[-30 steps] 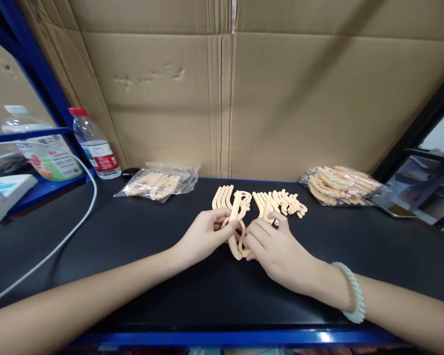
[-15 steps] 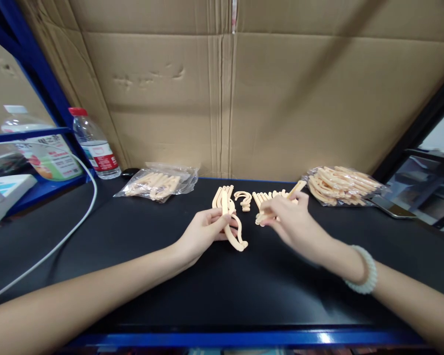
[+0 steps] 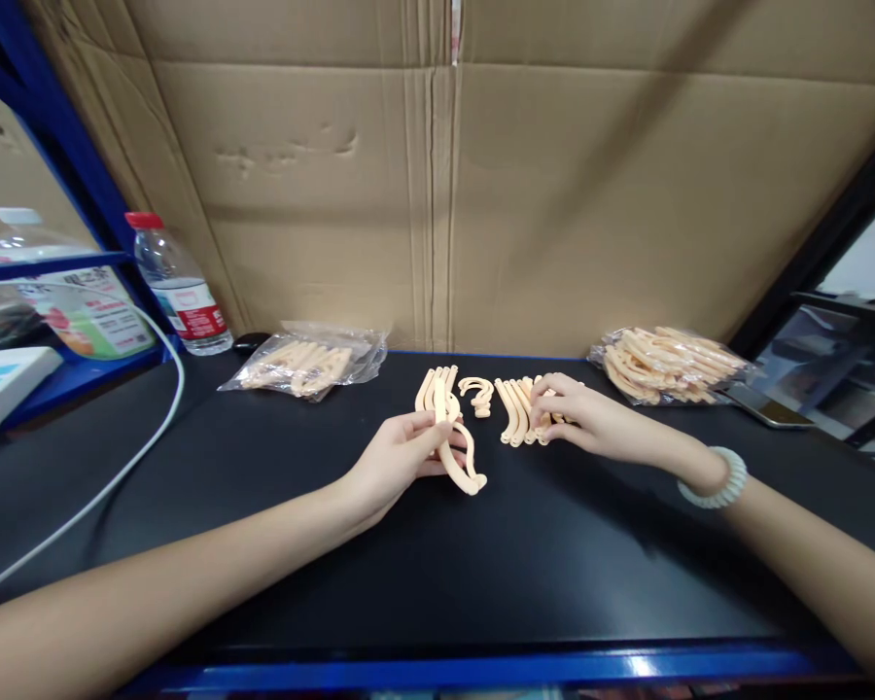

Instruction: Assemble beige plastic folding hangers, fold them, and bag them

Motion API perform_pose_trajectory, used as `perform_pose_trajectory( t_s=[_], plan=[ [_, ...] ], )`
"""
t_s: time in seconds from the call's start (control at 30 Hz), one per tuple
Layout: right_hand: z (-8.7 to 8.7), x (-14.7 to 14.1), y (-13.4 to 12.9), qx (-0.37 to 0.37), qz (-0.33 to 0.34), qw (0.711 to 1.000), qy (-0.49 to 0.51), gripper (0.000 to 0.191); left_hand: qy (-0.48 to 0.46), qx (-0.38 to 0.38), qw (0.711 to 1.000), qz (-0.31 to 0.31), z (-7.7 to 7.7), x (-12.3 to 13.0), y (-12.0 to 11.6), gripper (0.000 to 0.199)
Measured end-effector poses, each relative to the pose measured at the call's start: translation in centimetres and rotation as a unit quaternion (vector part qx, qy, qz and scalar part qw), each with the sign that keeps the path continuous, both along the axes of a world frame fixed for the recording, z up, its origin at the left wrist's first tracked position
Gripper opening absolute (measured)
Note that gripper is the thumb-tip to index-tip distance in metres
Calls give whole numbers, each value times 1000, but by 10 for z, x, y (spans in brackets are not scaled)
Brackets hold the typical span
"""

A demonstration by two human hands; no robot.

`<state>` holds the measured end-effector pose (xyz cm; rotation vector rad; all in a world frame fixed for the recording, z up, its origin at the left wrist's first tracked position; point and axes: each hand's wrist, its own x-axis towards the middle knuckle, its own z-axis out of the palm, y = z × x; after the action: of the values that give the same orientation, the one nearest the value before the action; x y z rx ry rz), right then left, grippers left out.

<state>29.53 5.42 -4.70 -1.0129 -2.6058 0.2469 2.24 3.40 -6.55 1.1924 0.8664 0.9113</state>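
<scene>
My left hand (image 3: 401, 455) is closed on joined curved pieces (image 3: 458, 471), pale and wood-like, just above the black table. Behind it lies a small group of similar strips (image 3: 427, 388). Small hook-shaped pieces (image 3: 479, 394) lie between the two groups. My right hand (image 3: 573, 413) reaches over the right end of a row of curved strips (image 3: 511, 410), its fingers bent down on them. What its fingertips hold, if anything, is hidden.
Clear bags of similar pieces lie at the back left (image 3: 302, 367) and back right (image 3: 667, 362). A phone (image 3: 767, 405) is beside the right bag. A red-capped bottle (image 3: 190, 306) and a white cable (image 3: 146, 428) are at left. Cardboard (image 3: 298, 194) stands behind.
The long strip that was in my right hand no longer shows upright there. That hand has lowered its fingers onto the right row, uncovering more of it. My left hand keeps its hold.
</scene>
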Motion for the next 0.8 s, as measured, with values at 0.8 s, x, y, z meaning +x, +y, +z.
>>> perform_pose_trajectory(
  t_s=[0.8],
  plan=[
    [2,5,7,-20,30,999,14,14,-10,-32,999,1,2,0,0,17]
  ],
)
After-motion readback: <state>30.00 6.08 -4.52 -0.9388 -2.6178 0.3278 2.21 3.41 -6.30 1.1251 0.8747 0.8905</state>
